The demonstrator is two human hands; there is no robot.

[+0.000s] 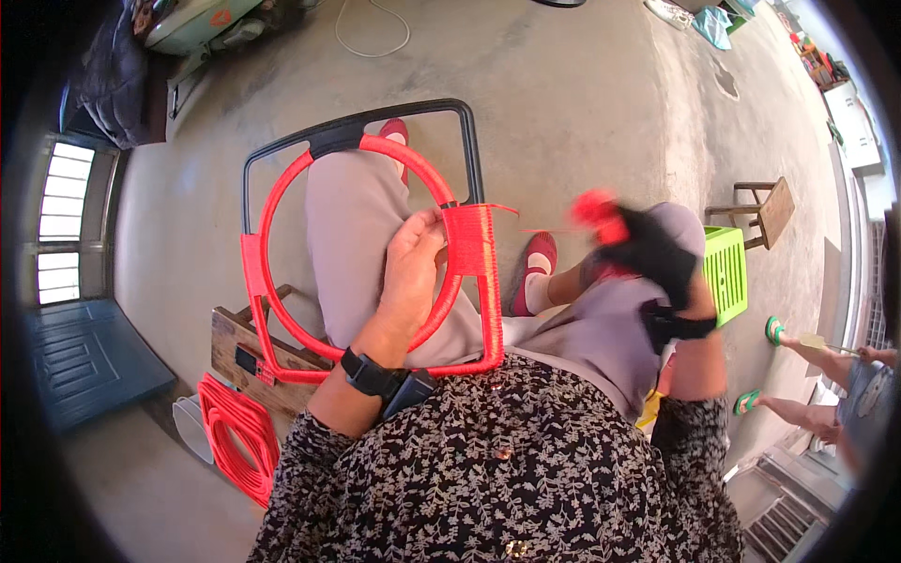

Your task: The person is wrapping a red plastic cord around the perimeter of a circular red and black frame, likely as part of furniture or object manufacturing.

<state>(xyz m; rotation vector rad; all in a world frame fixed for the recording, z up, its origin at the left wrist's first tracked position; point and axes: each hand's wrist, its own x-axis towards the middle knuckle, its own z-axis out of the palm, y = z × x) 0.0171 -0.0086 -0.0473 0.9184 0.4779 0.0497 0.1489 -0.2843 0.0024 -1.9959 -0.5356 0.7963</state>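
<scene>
Floral blouse (497, 460) nearest, the red-wrapped frame (472, 242) partly hides 1 wooden stool (228, 338).

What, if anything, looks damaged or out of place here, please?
Only the irregular, dark-edged patch on the grey concrete floor, upper right, stands out against the plainer surface around it; I cannot tell whether it is damage or a stain. The partly red-wrapped black frame in the left hand shows no visible break.
</scene>
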